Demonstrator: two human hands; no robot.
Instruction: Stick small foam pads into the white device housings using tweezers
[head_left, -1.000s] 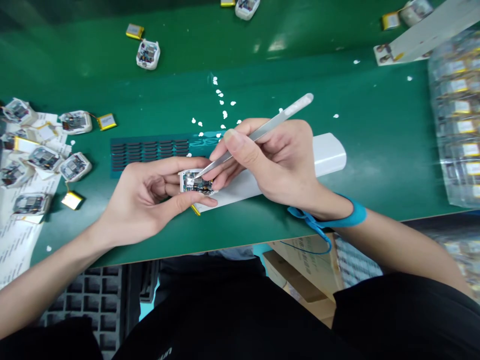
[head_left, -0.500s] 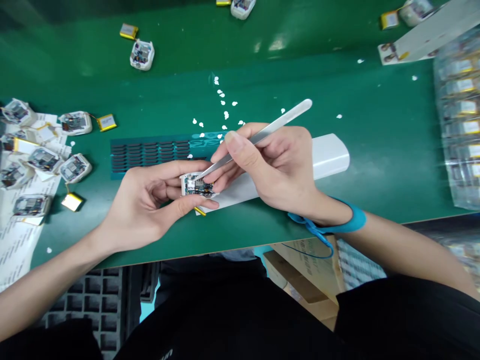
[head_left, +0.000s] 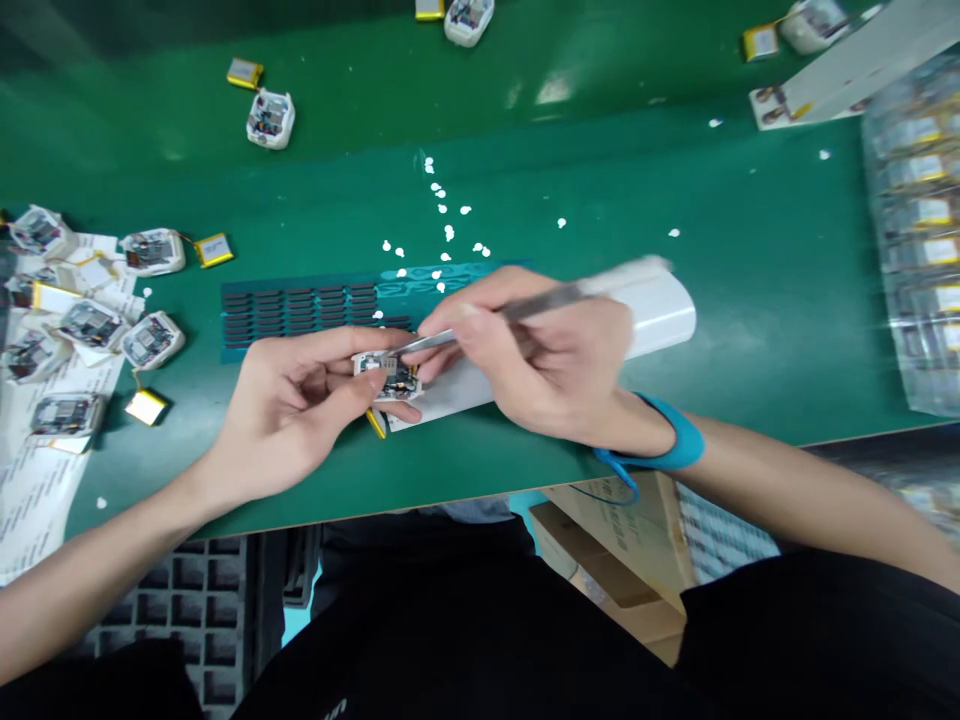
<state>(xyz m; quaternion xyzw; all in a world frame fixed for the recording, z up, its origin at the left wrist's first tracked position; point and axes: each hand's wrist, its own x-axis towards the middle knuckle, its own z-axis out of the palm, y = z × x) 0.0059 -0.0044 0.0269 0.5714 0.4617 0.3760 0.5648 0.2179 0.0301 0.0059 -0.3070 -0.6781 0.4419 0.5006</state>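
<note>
My left hand [head_left: 289, 415] holds a small white-cased circuit unit [head_left: 401, 382] between thumb and fingers, its board facing up. A yellow-edged battery [head_left: 376, 423] hangs just below the unit. In my right hand [head_left: 544, 360] are metal tweezers [head_left: 555, 298], blurred at the back end, with their tip at the upper part of the board. Some right fingertips rest near the unit's right side. Beneath my hands lies a white glossy sheet [head_left: 660, 308], curled at its right end. Behind my left hand is a sheet of black strips [head_left: 300, 305].
Several circuit units [head_left: 152, 340] with batteries lie at the left on printed paper [head_left: 34, 475]. White dots [head_left: 448, 233] are scattered over the green table [head_left: 750, 370]. Clear trays [head_left: 915, 260] stand at the right; a cardboard box [head_left: 622, 550] is below the table edge.
The tweezers have tilted lower at their back end, and my right hand has shifted slightly down. The unit has moved a little left, with my left thumb now over its board.
</note>
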